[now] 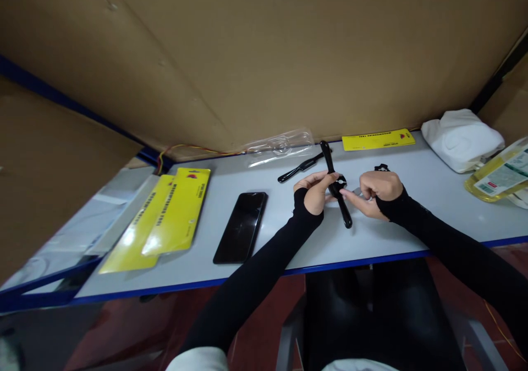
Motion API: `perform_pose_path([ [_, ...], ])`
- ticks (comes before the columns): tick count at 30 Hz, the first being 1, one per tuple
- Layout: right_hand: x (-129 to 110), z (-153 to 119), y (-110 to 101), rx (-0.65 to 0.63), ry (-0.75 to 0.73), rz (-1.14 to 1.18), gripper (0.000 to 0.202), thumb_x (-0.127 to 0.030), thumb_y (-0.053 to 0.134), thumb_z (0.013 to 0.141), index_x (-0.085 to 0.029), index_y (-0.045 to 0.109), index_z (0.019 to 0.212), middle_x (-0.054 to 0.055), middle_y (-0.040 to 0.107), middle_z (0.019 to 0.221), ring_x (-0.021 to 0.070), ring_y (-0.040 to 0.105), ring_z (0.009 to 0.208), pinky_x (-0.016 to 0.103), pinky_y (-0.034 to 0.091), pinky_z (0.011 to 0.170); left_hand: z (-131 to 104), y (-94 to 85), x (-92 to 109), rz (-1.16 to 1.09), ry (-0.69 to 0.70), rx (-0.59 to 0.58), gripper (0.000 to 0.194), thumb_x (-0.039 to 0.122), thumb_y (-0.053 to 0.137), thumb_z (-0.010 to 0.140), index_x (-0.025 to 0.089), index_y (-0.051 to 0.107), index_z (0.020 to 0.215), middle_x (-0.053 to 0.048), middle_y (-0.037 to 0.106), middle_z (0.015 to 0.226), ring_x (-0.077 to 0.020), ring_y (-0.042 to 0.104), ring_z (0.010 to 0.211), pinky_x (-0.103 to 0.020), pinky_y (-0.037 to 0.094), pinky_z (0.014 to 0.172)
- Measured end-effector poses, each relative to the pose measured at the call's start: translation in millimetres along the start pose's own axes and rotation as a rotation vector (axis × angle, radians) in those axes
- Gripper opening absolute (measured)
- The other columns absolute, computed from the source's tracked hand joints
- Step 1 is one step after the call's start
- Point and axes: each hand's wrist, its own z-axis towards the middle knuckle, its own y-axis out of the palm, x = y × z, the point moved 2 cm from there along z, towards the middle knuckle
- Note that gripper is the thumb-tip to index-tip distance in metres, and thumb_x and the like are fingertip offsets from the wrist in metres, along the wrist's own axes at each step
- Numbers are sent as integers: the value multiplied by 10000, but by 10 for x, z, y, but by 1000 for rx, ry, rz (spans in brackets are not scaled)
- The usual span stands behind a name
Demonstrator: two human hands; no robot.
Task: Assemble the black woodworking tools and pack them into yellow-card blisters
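A black spokeshave [346, 214] with two handles is held at its middle in my left hand [315, 192], thumb on top, standing at a steep slant above the table. My right hand [381, 189] is closed close beside it, with a finger reaching to the spokeshave's body. A small flat grey metal piece, perhaps the blade [358, 193], shows partly between the right fingers; the rest of it is hidden. Behind the right hand lies a small black part [381, 167], partly covered by the hand. A second black tool [305, 165] with a slim handle lies behind my left hand.
Left of my hands lies a black phone [240, 228]. Yellow packaging cards [181, 211] overlap at the far left; another yellow card [377, 139] and a clear plastic shell [280, 144] lie along the back. At right are a white bundle [462, 140] and a bottle of yellow liquid [501, 173].
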Motion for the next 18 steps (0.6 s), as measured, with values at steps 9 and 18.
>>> perform_pose_path([
  [9,-84,-11,-4,29,1,80,445,-431,740,952,-222,530,621,-49,471,534,96,381,460,284,340,477,27,-10,13,-43,15,-6,336,293,935,503,128,740,722,-62,735,716,-199,700,642,-336,627,557],
  [18,-20,-34,14,-16,14,-24,381,-449,784,905,-221,590,670,-47,511,527,107,441,461,276,380,495,15,-6,11,-33,14,10,322,278,935,519,123,751,732,-69,738,722,-205,700,641,-347,635,541],
])
